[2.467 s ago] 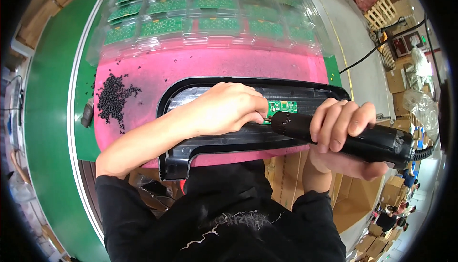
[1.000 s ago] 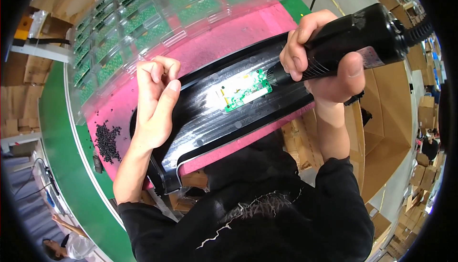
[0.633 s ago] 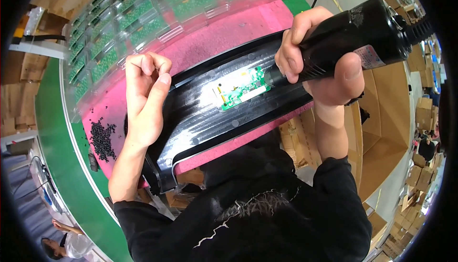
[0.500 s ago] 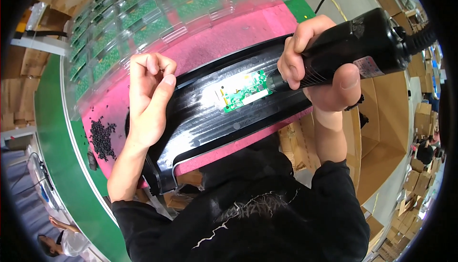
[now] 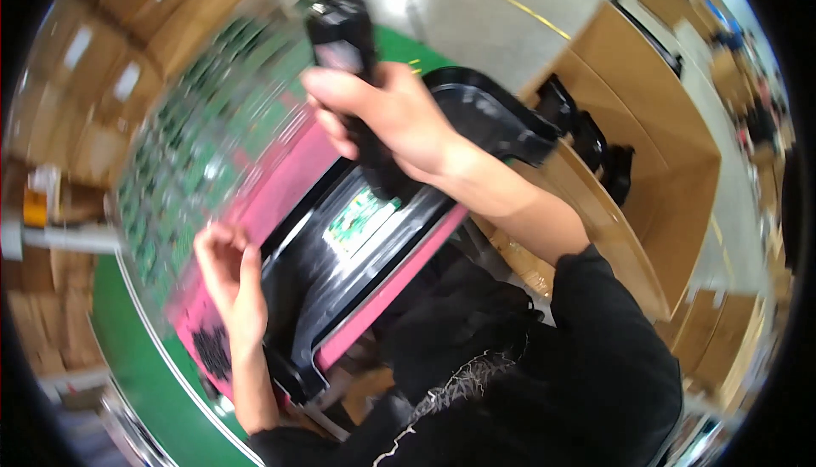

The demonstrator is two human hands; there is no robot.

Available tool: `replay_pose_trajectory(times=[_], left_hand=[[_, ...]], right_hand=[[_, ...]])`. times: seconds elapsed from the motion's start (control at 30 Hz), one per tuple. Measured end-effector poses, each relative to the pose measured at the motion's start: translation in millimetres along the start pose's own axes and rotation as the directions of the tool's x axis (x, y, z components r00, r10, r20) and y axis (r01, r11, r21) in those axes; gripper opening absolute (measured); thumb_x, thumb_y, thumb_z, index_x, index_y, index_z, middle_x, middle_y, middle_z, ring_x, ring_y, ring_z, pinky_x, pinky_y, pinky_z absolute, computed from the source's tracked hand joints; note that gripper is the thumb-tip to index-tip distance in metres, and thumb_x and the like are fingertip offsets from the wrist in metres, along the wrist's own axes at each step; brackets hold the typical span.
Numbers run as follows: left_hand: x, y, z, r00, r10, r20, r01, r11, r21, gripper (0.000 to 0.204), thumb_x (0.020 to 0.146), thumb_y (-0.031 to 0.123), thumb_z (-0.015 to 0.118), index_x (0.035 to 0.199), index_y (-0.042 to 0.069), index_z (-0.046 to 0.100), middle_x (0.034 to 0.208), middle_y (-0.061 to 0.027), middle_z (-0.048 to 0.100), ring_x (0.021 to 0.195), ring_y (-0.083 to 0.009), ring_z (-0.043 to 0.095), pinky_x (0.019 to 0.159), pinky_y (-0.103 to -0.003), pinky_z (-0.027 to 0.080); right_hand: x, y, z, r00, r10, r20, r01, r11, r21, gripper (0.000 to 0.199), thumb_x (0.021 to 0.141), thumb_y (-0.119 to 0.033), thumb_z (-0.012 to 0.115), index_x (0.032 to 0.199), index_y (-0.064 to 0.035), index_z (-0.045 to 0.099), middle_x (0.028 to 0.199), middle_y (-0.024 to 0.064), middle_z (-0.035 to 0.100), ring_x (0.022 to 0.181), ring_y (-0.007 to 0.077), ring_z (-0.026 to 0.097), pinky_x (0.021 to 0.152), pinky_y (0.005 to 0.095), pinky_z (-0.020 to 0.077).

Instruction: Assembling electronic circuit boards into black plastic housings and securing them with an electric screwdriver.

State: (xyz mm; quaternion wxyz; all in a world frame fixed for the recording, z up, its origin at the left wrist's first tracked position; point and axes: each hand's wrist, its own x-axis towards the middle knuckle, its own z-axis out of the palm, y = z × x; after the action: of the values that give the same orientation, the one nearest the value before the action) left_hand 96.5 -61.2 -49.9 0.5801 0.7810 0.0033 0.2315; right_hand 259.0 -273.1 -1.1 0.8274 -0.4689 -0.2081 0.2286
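My right hand is wrapped round a black corded electric screwdriver, its lower end over the right end of a green circuit board. My hand hides part of the tool, and I cannot make out its bit. The board lies in a long black plastic housing, which rests on a pink mat. Beside the housing's left end, my left hand is raised with fingers curled and thumb close to them; what they hold, if anything, is hidden. A pile of small black screws lies left of it.
Clear plastic trays of green circuit boards cover the far side of the green table. At the right stands an open cardboard box with black plastic parts inside. Stacked cartons are at the far left.
My view has turned and blurred. The screwdriver has swung from lying to the right to standing steeply over the board's right end. My left hand stays curled by the housing's left end.
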Motion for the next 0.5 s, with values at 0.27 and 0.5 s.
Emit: replay_pose_trajectory(times=[0.27, 0.5], left_hand=[[4, 24, -30, 0.909, -0.258, 0.328, -0.103, 0.623, 0.776, 0.052, 0.077, 0.001, 0.07, 0.124, -0.002, 0.049, 0.105, -0.019, 0.058, 0.098, -0.0322, 0.054, 0.092, -0.041, 0.041], [-9, -3, -48, 0.906, -0.204, 0.371, -0.254, 0.438, 0.862, 0.019, 0.081, 0.001, 0.065, 0.094, -0.007, 0.053, 0.086, -0.0252, 0.055, 0.078, -0.04, 0.052, 0.069, -0.045, 0.041]], right_hand=[[47, 7, -35, 0.831, 0.067, -0.552, -0.045, 0.998, 0.054, 0.074, 0.077, -0.009, 0.069, 0.132, 0.0003, 0.02, 0.102, 0.0132, 0.045, 0.08, 0.0211, 0.054, 0.066, 0.0501, 0.0548], [-9, -66, -95, 0.728, -0.503, -0.466, 0.197, 0.804, -0.56, 0.041, 0.073, -0.02, 0.065, 0.107, -0.0039, 0.049, 0.122, 0.0223, 0.042, 0.121, 0.0358, 0.035, 0.105, 0.0456, 0.0309]])
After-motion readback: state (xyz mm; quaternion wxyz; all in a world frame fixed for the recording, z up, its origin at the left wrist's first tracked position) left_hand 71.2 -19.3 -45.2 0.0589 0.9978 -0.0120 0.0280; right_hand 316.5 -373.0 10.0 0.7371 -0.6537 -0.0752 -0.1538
